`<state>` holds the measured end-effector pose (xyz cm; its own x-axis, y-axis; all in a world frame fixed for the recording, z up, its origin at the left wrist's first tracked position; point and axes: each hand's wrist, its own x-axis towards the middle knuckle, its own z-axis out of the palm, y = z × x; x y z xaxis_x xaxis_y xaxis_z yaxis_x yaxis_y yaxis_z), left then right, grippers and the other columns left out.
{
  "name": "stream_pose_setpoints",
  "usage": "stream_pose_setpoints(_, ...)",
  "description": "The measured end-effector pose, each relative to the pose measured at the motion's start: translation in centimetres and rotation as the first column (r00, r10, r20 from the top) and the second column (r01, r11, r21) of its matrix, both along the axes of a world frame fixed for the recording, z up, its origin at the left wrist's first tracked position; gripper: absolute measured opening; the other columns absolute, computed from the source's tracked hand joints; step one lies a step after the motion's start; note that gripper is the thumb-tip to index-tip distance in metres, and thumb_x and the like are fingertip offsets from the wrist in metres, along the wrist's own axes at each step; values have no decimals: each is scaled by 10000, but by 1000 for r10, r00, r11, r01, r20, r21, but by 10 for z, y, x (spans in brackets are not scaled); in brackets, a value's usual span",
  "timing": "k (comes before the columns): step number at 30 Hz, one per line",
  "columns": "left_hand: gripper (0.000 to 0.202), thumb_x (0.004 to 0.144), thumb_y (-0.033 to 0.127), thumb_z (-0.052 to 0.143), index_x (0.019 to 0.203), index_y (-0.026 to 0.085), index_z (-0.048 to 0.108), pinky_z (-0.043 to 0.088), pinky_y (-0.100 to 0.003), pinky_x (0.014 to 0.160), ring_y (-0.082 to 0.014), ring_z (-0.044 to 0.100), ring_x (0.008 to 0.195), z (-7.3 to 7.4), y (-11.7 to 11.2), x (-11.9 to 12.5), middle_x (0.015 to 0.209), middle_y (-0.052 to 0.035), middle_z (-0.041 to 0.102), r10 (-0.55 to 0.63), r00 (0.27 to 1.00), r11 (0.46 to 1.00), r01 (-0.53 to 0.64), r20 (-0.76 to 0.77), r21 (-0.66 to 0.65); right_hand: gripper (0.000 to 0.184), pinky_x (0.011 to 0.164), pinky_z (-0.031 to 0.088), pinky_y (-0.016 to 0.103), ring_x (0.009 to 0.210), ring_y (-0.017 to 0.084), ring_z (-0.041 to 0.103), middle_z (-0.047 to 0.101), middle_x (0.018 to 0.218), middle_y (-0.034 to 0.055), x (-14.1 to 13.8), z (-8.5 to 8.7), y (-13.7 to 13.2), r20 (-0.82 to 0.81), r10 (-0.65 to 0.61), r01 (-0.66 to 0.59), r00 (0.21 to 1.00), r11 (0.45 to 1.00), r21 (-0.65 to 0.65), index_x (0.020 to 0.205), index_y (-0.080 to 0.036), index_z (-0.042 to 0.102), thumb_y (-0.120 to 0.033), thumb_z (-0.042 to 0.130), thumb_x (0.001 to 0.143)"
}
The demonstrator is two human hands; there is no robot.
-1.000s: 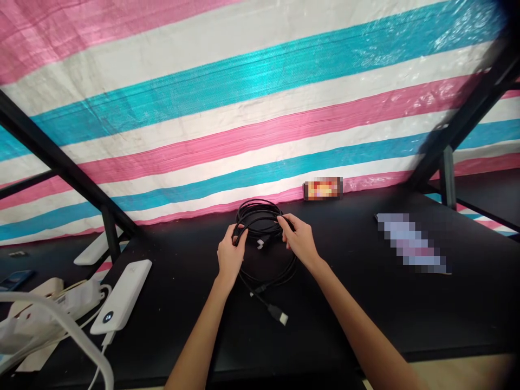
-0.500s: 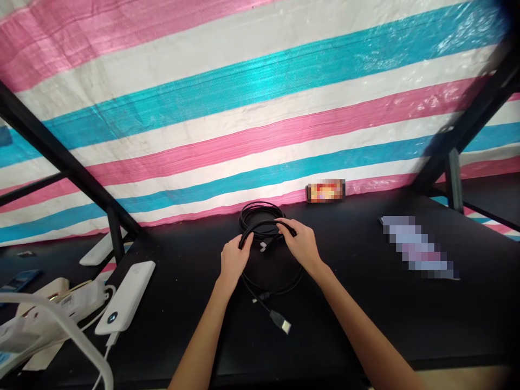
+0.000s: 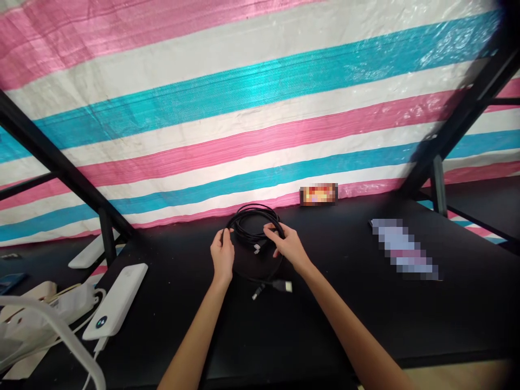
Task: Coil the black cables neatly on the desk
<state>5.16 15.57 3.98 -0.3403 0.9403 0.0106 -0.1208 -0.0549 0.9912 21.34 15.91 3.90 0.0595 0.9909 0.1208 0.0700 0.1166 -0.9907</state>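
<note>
A black cable [image 3: 244, 215] forms a loop between my hands above the dark table. My left hand [image 3: 222, 252] pinches the loop's left side, and my right hand [image 3: 287, 245] grips its right side with bent fingers. Behind it, near the striped sheet, lies another coil of thin black cable [image 3: 260, 238]; the two overlap, so I cannot tell fully where one ends. A small pale tip [image 3: 257, 248] shows inside the loop. Below my hands, a black plug with a metal end [image 3: 283, 286] points right, beside a smaller connector [image 3: 257, 294].
On the left are a white power bank [image 3: 117, 303] with a cable plugged in, a white power strip [image 3: 73, 306] and a curved white tube [image 3: 69, 330]. A blurred phone-like object [image 3: 404, 249] lies right; a small blurred-screen device [image 3: 319, 194] leans at the back. Black frame bars [image 3: 459, 124] slant on both sides.
My hands have spread slightly, and the held loop looks rounder. The metal-ended plug has swung up and now points right. The whole view has shifted slightly.
</note>
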Motion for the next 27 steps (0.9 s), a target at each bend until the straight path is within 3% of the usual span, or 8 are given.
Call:
stream_pose_setpoints(3, 292, 813, 478, 518, 792, 188, 495, 127, -161, 325, -32, 184, 322, -2, 6, -10, 445, 121, 196, 109, 986, 991, -117, 125, 64, 323, 441, 453, 212, 428, 129, 573, 532, 460, -57, -11, -5, -3, -32, 154, -155, 988, 987, -35, 850, -180, 558, -442, 668, 697)
stream_pose_setpoints(6, 291, 811, 469, 530, 763, 188, 468, 143, -161, 325, -27, 198, 320, -3, 9, -17, 447, 122, 243, 189, 968, 975, -206, 168, 89, 360, 486, 481, 205, 570, 144, 623, 636, 595, -2, -17, -5, -8, -94, 305, -314, 948, 944, -104, 840, -192, 502, -498, 647, 718)
stream_pose_setpoints(10, 297, 813, 464, 532, 749, 179, 476, 134, -165, 324, -22, 200, 313, -4, 11, -21, 436, 123, 260, 240, 952, 963, -258, 192, 77, 492, 501, 542, 286, 650, 176, 636, 682, 799, 71, -10, 3, -12, -331, 474, -557, 816, 798, -231, 1006, -187, 498, -635, 399, 827)
stream_pose_setpoints(13, 306, 810, 469, 539, 755, 173, 481, 122, -170, 321, -20, 201, 303, -5, 11, -21, 428, 126, 264, 268, 937, 956, -287, 222, 55, 592, 546, 574, 322, 826, 220, 649, 670, 953, 112, -2, 11, -14, -415, 550, -659, 725, 728, -187, 1227, -183, 450, -628, 320, 859)
stream_pose_setpoints(18, 325, 811, 487, 539, 778, 171, 473, 137, -169, 310, -17, 213, 285, -3, 9, -19, 426, 129, 283, 307, 910, 944, -329, 278, 36, 809, 629, 590, 274, 816, 154, 634, 645, 1035, 54, -5, 14, -18, -278, 559, -604, 781, 790, -106, 1373, -236, 312, -338, 733, 690)
stream_pose_setpoints(20, 325, 819, 489, 530, 790, 170, 477, 149, -163, 305, -17, 221, 285, -2, 8, -17, 425, 128, 293, 301, 916, 939, -333, 266, 84, 767, 587, 589, 259, 777, 147, 635, 659, 965, 38, -9, 12, -18, -218, 519, -548, 827, 830, -103, 1338, -228, 362, -311, 743, 678)
stream_pose_setpoints(23, 328, 824, 496, 525, 810, 171, 485, 159, -156, 299, -19, 235, 288, -2, 7, -15, 426, 123, 316, 260, 938, 939, -301, 230, 165, 523, 478, 562, 226, 712, 156, 642, 676, 815, 41, -13, 8, -17, -151, 429, -447, 890, 887, -112, 1195, -185, 478, -392, 661, 750)
stream_pose_setpoints(27, 350, 813, 512, 539, 838, 166, 490, 158, -153, 291, -21, 236, 284, -4, 8, -16, 428, 124, 321, 184, 953, 962, -225, 241, 156, 366, 341, 482, 198, 539, 139, 624, 681, 769, 40, -14, 6, -15, -64, 349, -355, 935, 925, -133, 965, -183, 536, -468, 625, 752)
